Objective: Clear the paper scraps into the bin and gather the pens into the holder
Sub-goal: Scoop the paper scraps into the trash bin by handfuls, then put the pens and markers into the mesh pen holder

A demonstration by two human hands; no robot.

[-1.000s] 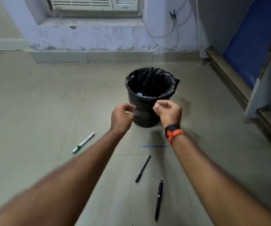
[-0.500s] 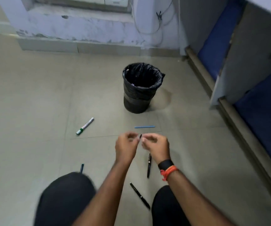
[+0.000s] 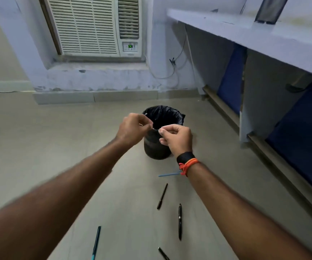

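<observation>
A round bin [image 3: 177,117] lined with a black bag stands on the floor ahead. My left hand [image 3: 132,129] and my right hand [image 3: 177,138] meet over its near rim, fingertips pinched together on a tiny paper scrap that is barely visible. Several pens lie on the floor nearer to me: a thin blue one [image 3: 167,175], two black ones [image 3: 162,196] [image 3: 180,221], a teal one [image 3: 96,243], and another black one [image 3: 163,253] at the bottom edge.
A window air conditioner [image 3: 91,27] sits in the wall behind the bin. A long desk [image 3: 264,34] with blue panels below runs along the right. A dark mesh container [image 3: 267,10] stands on it. A cable [image 3: 172,72] hangs by the wall.
Half a second ago both hands were pinched low near the floor by the pens. They have since risen and moved forward to the bin's rim, and my view has tilted up.
</observation>
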